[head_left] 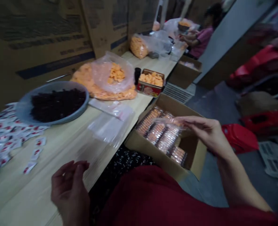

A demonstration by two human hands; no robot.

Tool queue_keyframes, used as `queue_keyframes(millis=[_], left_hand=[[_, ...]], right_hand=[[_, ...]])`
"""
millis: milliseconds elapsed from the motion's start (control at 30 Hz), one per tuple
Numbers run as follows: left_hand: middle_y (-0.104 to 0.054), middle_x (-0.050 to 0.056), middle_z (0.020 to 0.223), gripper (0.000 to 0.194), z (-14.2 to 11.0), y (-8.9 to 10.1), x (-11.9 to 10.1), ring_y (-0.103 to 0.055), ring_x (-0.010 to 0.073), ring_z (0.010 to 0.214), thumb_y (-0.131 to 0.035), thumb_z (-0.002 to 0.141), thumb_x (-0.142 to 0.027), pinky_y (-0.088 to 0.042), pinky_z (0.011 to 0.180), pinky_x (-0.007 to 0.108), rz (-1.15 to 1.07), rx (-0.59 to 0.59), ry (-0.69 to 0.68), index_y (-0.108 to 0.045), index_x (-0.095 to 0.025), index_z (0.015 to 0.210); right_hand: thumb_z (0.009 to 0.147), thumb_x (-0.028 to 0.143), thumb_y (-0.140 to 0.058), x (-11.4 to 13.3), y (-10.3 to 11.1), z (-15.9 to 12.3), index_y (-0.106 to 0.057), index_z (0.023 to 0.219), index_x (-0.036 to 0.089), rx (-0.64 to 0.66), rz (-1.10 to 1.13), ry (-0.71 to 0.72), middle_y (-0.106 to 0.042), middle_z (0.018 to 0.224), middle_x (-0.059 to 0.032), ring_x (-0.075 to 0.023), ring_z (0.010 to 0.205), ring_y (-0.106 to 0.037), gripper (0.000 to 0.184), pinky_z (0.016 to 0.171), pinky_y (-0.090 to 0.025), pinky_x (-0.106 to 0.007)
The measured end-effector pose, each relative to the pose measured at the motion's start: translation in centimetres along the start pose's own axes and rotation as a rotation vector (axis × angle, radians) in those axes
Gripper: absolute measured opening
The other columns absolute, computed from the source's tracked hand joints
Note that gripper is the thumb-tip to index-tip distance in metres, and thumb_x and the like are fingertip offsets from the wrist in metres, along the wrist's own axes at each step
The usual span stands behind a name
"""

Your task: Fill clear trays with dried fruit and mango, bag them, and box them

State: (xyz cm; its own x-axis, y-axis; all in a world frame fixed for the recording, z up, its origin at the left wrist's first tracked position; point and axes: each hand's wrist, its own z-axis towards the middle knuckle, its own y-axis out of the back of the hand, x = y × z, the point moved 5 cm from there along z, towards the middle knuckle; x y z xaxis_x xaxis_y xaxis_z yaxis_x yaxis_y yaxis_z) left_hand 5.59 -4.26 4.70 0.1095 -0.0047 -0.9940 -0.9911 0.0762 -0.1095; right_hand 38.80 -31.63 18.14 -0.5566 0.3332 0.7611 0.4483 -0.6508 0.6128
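My right hand (207, 130) pinches the end of a small clear plastic packet (169, 121) above an open cardboard box (139, 146). Rows of similar filled clear packets (168, 139) are packed in that box; what is inside the held one is blurred. My left hand (70, 185) hovers over the near edge of the wooden table (35, 194), its fingers curled in against the thumb and nothing visible between them. Beyond it lie flat, clear plastic bags (108, 125). Small white sachets with red marks (36, 152) are scattered to its left.
A blue-grey basin (21, 110) holds dark pieces. Behind the flat bags sit a large bag of orange pieces (82, 77) and a red tin (150, 89) of the same. A person in pink (202, 40) works at the far end. Another carton (181, 73) stands beyond my box.
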Motion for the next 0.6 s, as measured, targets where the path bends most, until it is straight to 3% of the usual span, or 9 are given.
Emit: queue_keyframes(millis=[100,200,300,400,500,600], left_hand=[[-0.071,-0.001,0.087,0.038,-0.3,-1.6,0.4,-0.068,0.0132,0.08,-0.08,0.075,-0.023,-0.054,0.091,0.034,0.026,0.031,-0.001,-0.064,-0.017,0.11],[-0.072,-0.001,0.088,0.039,-0.8,-2.8,0.5,-0.068,0.0121,0.079,-0.081,0.074,-0.023,-0.054,0.091,0.032,0.058,0.067,0.007,-0.066,-0.017,0.11],[-0.073,0.0,0.092,0.039,-1.2,-3.5,0.6,-0.068,0.0125,0.082,-0.082,0.073,-0.026,-0.054,0.091,0.03,0.144,0.067,0.038,-0.068,-0.017,0.108],[-0.072,0.0,0.09,0.035,-1.1,-4.0,0.7,-0.067,0.013,0.081,-0.083,0.072,-0.029,-0.053,0.093,0.031,0.179,0.054,0.05,-0.069,-0.017,0.102],[-0.07,-0.001,0.083,0.03,-0.8,-4.5,0.9,-0.065,0.0132,0.078,-0.083,0.069,-0.03,-0.052,0.095,0.033,0.209,0.034,0.061,-0.069,-0.017,0.093],[-0.069,-0.001,0.083,0.027,-0.8,-5.2,1.3,-0.064,0.0142,0.08,-0.081,0.07,-0.031,-0.051,0.097,0.034,0.257,0.05,0.069,-0.069,-0.017,0.09]], right_hand=[[0.089,0.032,-0.061,-8.5,5.4,-3.1,-0.074,0.107,0.02,-0.252,-0.159,-0.151,-0.076,0.106,-0.0067,-0.0234,0.098,-0.071,0.025,0.093,-0.054,-0.039],[0.085,0.036,-0.058,-18.4,7.1,-6.6,-0.075,0.101,0.017,-0.426,-0.352,-0.358,-0.077,0.099,-0.0092,-0.0249,0.089,-0.071,0.03,0.084,-0.055,-0.037],[0.084,0.033,-0.05,-25.8,6.3,-9.3,-0.073,0.101,0.011,-0.52,-0.445,-0.492,-0.076,0.098,-0.0156,-0.0273,0.088,-0.07,0.036,0.08,-0.054,-0.038],[0.085,0.029,-0.044,-30.5,4.5,-10.7,-0.073,0.102,0.01,-0.504,-0.521,-0.595,-0.075,0.1,-0.0174,-0.0275,0.089,-0.069,0.038,0.081,-0.052,-0.037],[0.087,0.028,-0.043,-34.4,2.5,-11.6,-0.071,0.103,0.007,-0.403,-0.595,-0.716,-0.075,0.099,-0.0188,-0.0268,0.087,-0.069,0.039,0.077,-0.05,-0.033],[0.091,0.029,-0.049,-38.0,0.2,-12.7,-0.071,0.101,0.01,-0.219,-0.645,-0.815,-0.075,0.091,-0.0142,-0.0213,0.081,-0.068,0.031,0.071,-0.049,-0.027]])
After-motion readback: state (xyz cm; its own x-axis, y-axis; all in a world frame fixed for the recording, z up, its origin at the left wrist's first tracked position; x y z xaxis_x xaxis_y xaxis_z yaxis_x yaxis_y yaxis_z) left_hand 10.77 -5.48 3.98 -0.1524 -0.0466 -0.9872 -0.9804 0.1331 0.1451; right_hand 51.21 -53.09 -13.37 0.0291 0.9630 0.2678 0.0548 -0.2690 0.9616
